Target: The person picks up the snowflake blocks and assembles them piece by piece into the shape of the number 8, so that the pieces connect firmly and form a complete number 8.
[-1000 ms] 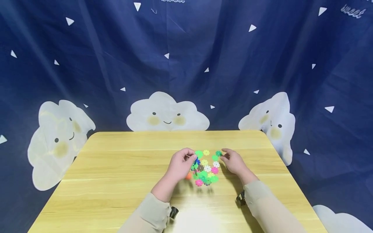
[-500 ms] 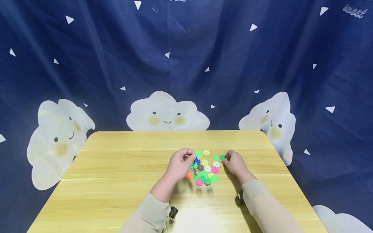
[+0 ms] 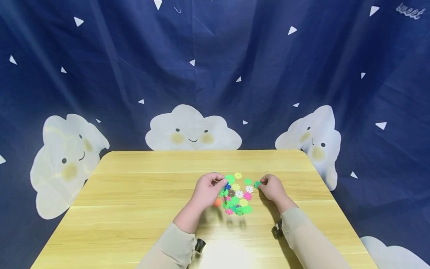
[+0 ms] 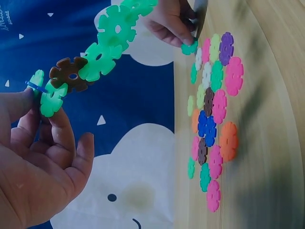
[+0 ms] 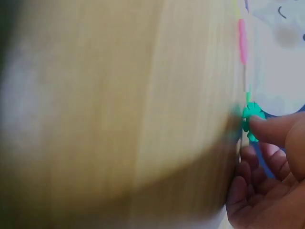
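Observation:
My left hand (image 3: 207,191) pinches one end of a chain of interlocked snowflake discs. In the left wrist view the chain runs upward from the fingertips: a green disc (image 4: 53,100), a brown disc (image 4: 62,75) and several light green discs (image 4: 108,21), held above the table. A small blue piece is near the pinched end. My right hand (image 3: 273,188) is low over the table, thumb and fingers pinching a teal snowflake disc (image 5: 253,109). Left of that hand lie several loose discs, among them a pink disc (image 3: 247,196) and a white disc (image 3: 249,189).
The wooden table (image 3: 134,209) carries the loose discs near its middle. In the left wrist view an orange disc (image 4: 229,141) and a purple disc (image 4: 227,48) lie among them. A dark blue curtain (image 3: 215,74) with cloud prints hangs behind the table's far edge.
My right hand has taken hold of the teal disc and drawn it right and nearer, away from the other discs. The left hand with its chain has hardly moved.

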Available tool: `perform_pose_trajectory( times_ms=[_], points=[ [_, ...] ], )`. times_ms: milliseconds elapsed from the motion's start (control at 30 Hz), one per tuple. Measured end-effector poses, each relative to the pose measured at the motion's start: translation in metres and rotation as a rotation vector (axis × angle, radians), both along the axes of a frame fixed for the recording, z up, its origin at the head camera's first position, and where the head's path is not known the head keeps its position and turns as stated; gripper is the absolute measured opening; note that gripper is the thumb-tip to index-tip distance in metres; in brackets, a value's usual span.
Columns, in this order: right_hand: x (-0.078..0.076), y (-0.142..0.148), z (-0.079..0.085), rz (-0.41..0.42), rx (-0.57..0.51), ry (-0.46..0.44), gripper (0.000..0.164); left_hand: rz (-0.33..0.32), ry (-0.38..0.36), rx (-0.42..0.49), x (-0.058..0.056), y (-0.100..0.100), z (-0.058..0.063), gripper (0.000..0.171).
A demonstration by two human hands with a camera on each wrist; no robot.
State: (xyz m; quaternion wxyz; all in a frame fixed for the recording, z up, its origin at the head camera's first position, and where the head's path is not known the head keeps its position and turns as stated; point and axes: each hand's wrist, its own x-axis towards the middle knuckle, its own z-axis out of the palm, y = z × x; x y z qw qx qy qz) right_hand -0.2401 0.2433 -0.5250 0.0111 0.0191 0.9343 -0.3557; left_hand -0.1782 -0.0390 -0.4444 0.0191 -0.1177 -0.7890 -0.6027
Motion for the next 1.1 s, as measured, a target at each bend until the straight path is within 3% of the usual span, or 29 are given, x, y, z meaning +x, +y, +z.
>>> perform_pose_trajectory(
  times_ms=[133, 267, 367, 600, 833, 1100],
  points=[
    [0.005, -0.002, 0.004, -0.019, -0.064, 0.030, 0.007, -0.007, 0.015, -0.001, 0.000, -0.002, -0.001, 0.010],
    [0.010, -0.009, 0.015, -0.009, -0.146, 0.108, 0.016, -0.015, 0.027, 0.016, -0.001, -0.002, -0.003, 0.010],
    [0.015, -0.018, 0.029, 0.029, -0.183, 0.204, 0.020, -0.013, 0.029, 0.031, -0.002, -0.002, -0.004, 0.009],
    [0.029, -0.039, 0.061, 0.144, -0.295, 0.372, 0.007, -0.003, 0.026, 0.038, -0.001, -0.002, -0.003, 0.009],
    [0.041, -0.053, 0.080, 0.231, -0.376, 0.444, 0.005, 0.016, 0.011, 0.038, -0.001, -0.001, -0.001, 0.010],
    [0.049, -0.061, 0.090, 0.351, -0.369, 0.520, 0.011, 0.020, 0.001, 0.039, -0.002, -0.001, -0.001, 0.010]
  ],
)
